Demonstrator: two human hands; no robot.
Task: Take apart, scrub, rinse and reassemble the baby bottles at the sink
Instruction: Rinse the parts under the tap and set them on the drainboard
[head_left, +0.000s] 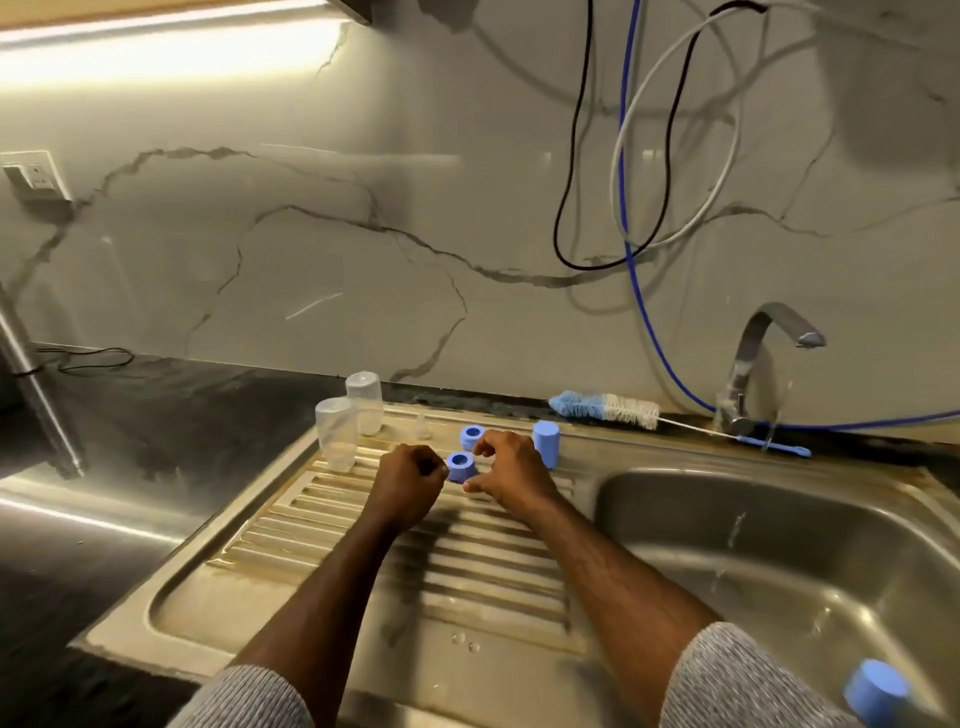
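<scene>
A blue screw collar stands on the ribbed drainboard between my two hands. My left hand is curled into a fist just left of the collar; nothing shows in it. My right hand arches beside the collar on the right, thumb tip on the drainboard, fingers bent and not closed on it. A second blue collar and a blue cap stand just behind. Two clear bottle bodies stand upside down at the back left. A small clear teat sits near them.
A blue and white bottle brush lies along the back ledge. The tap stands over the steel basin on the right. A blue-capped bottle shows at the bottom right corner. Cables hang down the marble wall.
</scene>
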